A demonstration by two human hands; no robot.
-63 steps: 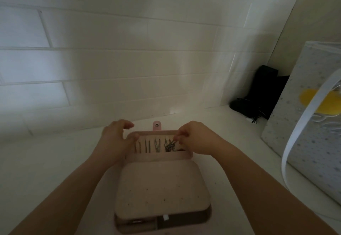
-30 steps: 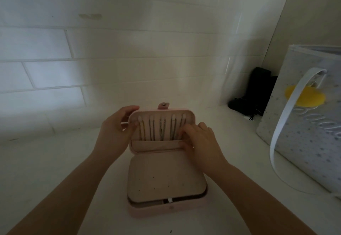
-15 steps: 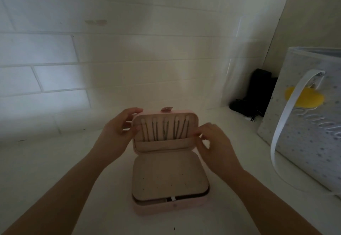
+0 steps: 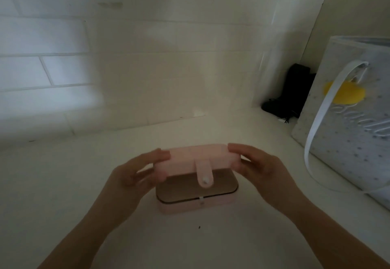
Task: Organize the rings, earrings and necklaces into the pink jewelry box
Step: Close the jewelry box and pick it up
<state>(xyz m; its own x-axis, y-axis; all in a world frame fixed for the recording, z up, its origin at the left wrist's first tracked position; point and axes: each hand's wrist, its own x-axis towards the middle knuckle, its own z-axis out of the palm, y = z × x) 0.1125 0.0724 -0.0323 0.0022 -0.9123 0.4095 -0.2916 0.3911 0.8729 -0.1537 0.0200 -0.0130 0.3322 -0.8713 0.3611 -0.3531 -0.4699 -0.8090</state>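
The pink jewelry box (image 4: 196, 204) stands on the white counter in front of me. Its lid (image 4: 185, 159) is tilted down toward me, partly lowered over the base, with the clasp strap (image 4: 203, 173) hanging off its front edge. My left hand (image 4: 135, 173) grips the lid's left end and my right hand (image 4: 259, 165) grips its right end. A beige inner panel (image 4: 190, 188) shows under the lid. The necklaces inside the lid are hidden, and no loose jewelry is in sight.
A grey dotted gift bag (image 4: 350, 125) with a white ribbon handle and a yellow patch stands at the right. A black pouch (image 4: 289, 93) sits in the back corner. White tiled wall rises behind the counter (image 4: 84, 184).
The lid stood upright with the necklaces showing; both hands have swung it down toward me over the base. My right hand moved from the lid's inside to its right end.
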